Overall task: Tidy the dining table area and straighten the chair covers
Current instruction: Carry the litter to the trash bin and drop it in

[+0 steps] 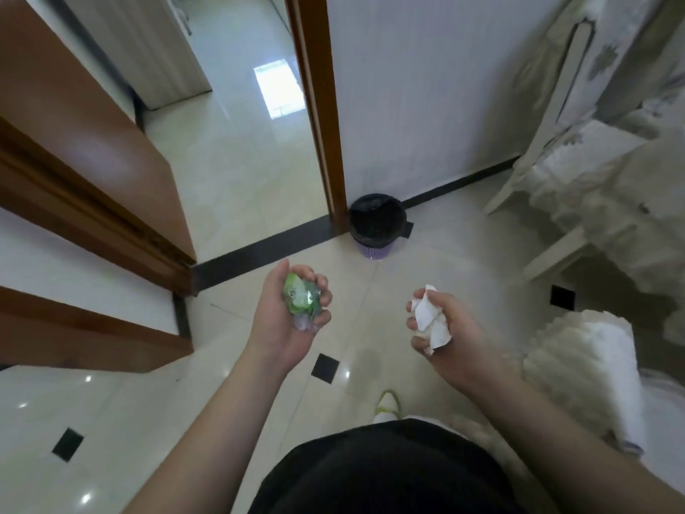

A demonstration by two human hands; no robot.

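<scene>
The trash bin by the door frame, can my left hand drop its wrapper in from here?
Probably not yet: the left hand grips the green wrapper short of the bin, with bare floor between.

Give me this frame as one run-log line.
left hand: grips crumpled green wrapper | right hand: grips crumpled white tissue | bin: ahead on floor, black liner | phase: carrying trash to bin
</scene>
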